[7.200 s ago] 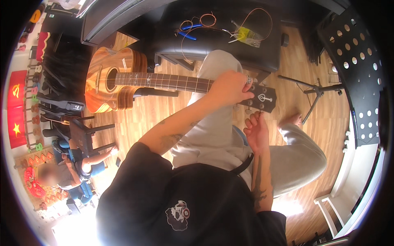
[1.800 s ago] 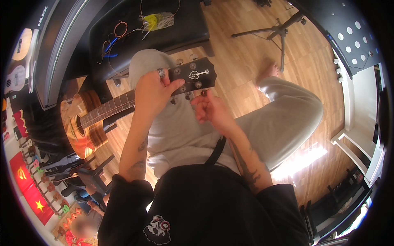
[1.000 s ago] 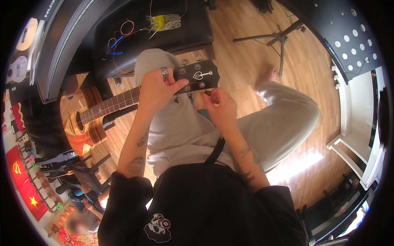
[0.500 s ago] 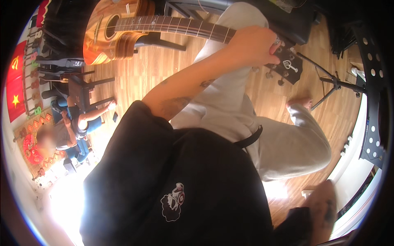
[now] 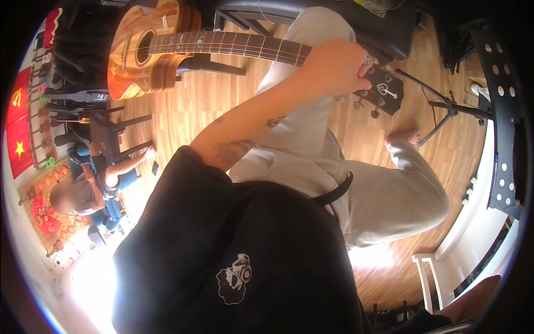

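Note:
My left hand (image 5: 336,67) is closed on the guitar's neck beside the dark headstock (image 5: 389,100), which has metal tuning pegs and a pale key-shaped emblem. The striped wooden guitar body (image 5: 125,72) lies at the upper left, its fretboard (image 5: 233,44) running across my raised knee (image 5: 317,25) in grey trousers. My right forearm (image 5: 473,298) reaches off the lower right edge; the hand itself is out of sight.
A black padded bench (image 5: 384,28) holds a bag and wire at the top. A perforated music stand (image 5: 503,178) with tripod legs stands right. Left are a dark chair (image 5: 103,131), instrument cases (image 5: 78,94) and another person (image 5: 83,197) sitting on the wooden floor (image 5: 194,111).
My right hand has left the tuning peg and gone down and right, out of view. The camera's view has swung, showing more of the room's left. My left hand still holds the neck.

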### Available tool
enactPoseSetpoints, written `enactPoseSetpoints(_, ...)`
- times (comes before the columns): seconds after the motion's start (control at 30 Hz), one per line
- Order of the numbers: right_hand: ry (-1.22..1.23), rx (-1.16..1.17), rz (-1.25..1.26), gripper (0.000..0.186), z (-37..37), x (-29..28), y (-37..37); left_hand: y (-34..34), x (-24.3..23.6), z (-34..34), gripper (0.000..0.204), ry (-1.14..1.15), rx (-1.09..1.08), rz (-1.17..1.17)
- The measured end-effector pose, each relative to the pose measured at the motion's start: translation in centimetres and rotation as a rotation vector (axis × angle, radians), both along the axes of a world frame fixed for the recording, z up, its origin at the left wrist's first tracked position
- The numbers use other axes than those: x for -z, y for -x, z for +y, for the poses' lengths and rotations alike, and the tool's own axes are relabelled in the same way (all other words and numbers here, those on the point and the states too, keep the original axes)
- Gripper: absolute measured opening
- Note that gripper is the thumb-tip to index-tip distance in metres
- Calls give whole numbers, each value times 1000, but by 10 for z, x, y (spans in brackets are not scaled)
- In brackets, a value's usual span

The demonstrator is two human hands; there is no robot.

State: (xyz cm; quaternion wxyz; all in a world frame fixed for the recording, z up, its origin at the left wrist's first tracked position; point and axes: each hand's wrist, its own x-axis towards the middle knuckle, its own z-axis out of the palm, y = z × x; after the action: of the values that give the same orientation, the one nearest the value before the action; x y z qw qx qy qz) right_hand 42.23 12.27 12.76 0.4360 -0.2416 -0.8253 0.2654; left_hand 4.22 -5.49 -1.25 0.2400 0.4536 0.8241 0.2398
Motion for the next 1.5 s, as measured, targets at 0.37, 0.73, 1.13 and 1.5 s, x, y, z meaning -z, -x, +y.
enactPoseSetpoints(0.37, -46, 29, -17, 34, 4, -15, 1, -4, 0, 2, 38, 15, 13, 19)
enactPoseSetpoints(0.73, 160, 42, 137, 42, -29, 20, 40, -5, 2, 1, 40, -49, 7, 137)
enactPoseSetpoints(1.13, 1683, -318, 32, 52, -92, 223, 161, -12, -10, 15, 40, 95, -80, -38)
enactPoseSetpoints(1.5, 1520, -314, 86, 42, -113, 244, 175, -15, -4, 14, 47, 55, -136, 18)
